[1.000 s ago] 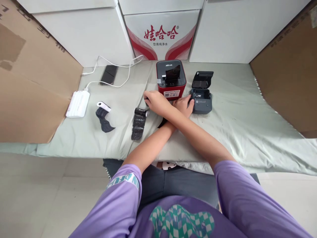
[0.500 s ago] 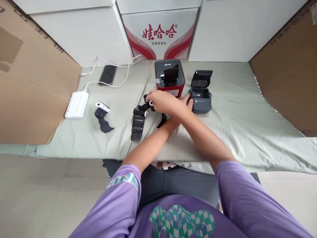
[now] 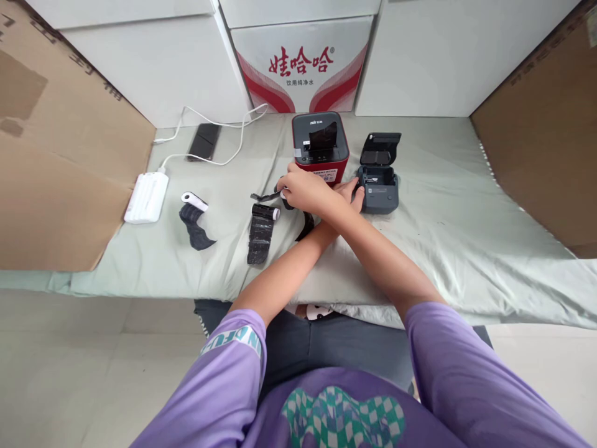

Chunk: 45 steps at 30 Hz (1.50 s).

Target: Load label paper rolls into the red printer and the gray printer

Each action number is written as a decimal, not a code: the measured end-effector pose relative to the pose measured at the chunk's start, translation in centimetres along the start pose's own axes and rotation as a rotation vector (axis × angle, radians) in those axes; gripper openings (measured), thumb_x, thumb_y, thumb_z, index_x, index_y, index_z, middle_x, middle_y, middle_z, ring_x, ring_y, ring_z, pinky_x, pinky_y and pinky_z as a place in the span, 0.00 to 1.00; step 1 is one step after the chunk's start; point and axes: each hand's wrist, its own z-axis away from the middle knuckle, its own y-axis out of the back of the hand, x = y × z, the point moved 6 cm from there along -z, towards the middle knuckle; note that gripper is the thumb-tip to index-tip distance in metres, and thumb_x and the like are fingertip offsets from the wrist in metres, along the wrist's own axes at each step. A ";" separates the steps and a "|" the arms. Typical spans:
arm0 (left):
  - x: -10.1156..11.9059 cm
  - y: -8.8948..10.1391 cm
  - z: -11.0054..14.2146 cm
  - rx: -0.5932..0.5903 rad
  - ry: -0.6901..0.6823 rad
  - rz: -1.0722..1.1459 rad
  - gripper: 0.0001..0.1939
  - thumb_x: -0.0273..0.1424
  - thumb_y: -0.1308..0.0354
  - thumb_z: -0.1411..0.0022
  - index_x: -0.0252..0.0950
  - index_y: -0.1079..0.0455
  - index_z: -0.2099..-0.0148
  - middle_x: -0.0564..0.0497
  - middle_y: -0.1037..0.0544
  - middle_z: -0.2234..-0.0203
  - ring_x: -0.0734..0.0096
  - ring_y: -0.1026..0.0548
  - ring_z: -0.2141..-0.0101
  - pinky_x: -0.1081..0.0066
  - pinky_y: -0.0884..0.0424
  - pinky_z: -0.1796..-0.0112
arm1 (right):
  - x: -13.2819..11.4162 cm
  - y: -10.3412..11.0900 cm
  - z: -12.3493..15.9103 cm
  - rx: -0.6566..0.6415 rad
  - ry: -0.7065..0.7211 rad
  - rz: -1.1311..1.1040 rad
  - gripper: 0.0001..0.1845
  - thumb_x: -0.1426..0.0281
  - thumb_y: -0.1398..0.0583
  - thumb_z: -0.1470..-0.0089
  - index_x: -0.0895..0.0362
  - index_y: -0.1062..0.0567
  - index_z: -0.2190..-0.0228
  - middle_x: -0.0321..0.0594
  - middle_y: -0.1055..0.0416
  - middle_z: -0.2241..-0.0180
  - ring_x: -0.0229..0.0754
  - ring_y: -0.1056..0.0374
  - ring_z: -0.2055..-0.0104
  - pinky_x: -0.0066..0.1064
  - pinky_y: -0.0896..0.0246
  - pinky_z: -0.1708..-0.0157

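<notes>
My forearms cross, the right one over the left. My right hand [image 3: 305, 188] is closed on a black ribbon roll with a white core [image 3: 283, 195], mostly hidden by the fingers. A loose black strip sticks out to its left, and another black strip [image 3: 306, 227] curls down below the hand. My left hand [image 3: 351, 191], partly covered by the right wrist, rests with fingers apart against the left side of a small dark label printer [image 3: 380, 196]. The printer's lid [image 3: 381, 149] stands raised. Just behind my hands is a red and black printer [image 3: 321, 140].
Left of my right hand lies another black ribbon roll [image 3: 261, 233], partly unwound. Farther left are a white roll with a dark strip [image 3: 196, 224], a white power bank [image 3: 146, 197] with a cable, and a phone [image 3: 204, 142]. Cardboard [image 3: 69, 155] and white boxes surround the cloth-covered surface.
The ribbon roll in my right hand has come into view, its loose strip now reaching left. My right hand has shifted slightly right. My left hand stays against the label printer.
</notes>
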 end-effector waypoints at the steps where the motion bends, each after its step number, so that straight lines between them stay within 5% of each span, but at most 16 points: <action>1: 0.0 0.0 0.0 -0.003 0.001 -0.001 0.22 0.35 0.51 0.23 0.32 0.32 0.33 0.44 0.24 0.37 0.59 0.28 0.38 0.62 0.40 0.33 | 0.1 0.0 0.0 -0.004 0.001 -0.008 0.19 0.74 0.45 0.35 0.55 0.17 0.50 0.52 0.26 0.47 0.54 0.24 0.52 0.42 0.31 0.54; 9: -0.1 -0.4 -0.4 -0.027 0.007 0.011 0.24 0.33 0.52 0.23 0.30 0.34 0.31 0.41 0.26 0.35 0.58 0.29 0.36 0.63 0.43 0.31 | 0.5 0.0 -0.1 -0.089 -0.019 0.000 0.16 0.72 0.45 0.34 0.60 0.17 0.55 0.55 0.18 0.55 0.52 0.23 0.56 0.36 0.35 0.58; 23: -0.3 -0.4 -0.4 -0.007 -0.003 -0.013 0.23 0.34 0.51 0.23 0.32 0.33 0.32 0.44 0.24 0.37 0.59 0.27 0.39 0.64 0.40 0.34 | 0.7 0.0 -0.6 0.043 -0.092 -0.005 0.15 0.74 0.46 0.34 0.62 0.18 0.58 0.58 0.20 0.57 0.51 0.24 0.57 0.36 0.35 0.59; 30: 0.1 -0.2 -0.2 -0.022 0.016 -0.026 0.24 0.33 0.51 0.23 0.31 0.33 0.31 0.42 0.26 0.36 0.64 0.28 0.36 0.67 0.41 0.32 | 0.4 1.8 0.4 0.168 -0.109 -0.040 0.16 0.73 0.44 0.36 0.60 0.23 0.49 0.54 0.20 0.55 0.54 0.24 0.53 0.40 0.31 0.56; 35: 0.0 -0.3 -0.2 0.044 -0.010 -0.052 0.23 0.35 0.50 0.23 0.35 0.31 0.33 0.43 0.23 0.38 0.62 0.26 0.38 0.65 0.38 0.34 | -0.7 1.6 1.3 0.033 -0.183 0.038 0.13 0.69 0.39 0.38 0.63 0.22 0.54 0.60 0.22 0.55 0.62 0.24 0.51 0.47 0.30 0.55; 42: 0.0 0.1 0.0 0.039 -0.008 -0.099 0.21 0.34 0.50 0.24 0.37 0.29 0.34 0.45 0.20 0.42 0.60 0.23 0.41 0.64 0.33 0.37 | -0.6 -0.2 0.5 0.146 -0.195 0.071 0.15 0.72 0.38 0.39 0.64 0.25 0.51 0.60 0.22 0.57 0.63 0.23 0.53 0.46 0.30 0.57; 45: 0.4 0.1 0.1 0.033 -0.006 -0.040 0.21 0.33 0.47 0.25 0.36 0.29 0.34 0.44 0.21 0.40 0.61 0.24 0.40 0.64 0.34 0.35 | -0.5 0.7 0.6 0.160 -0.166 0.012 0.13 0.74 0.40 0.40 0.61 0.25 0.54 0.56 0.22 0.58 0.60 0.24 0.55 0.43 0.32 0.58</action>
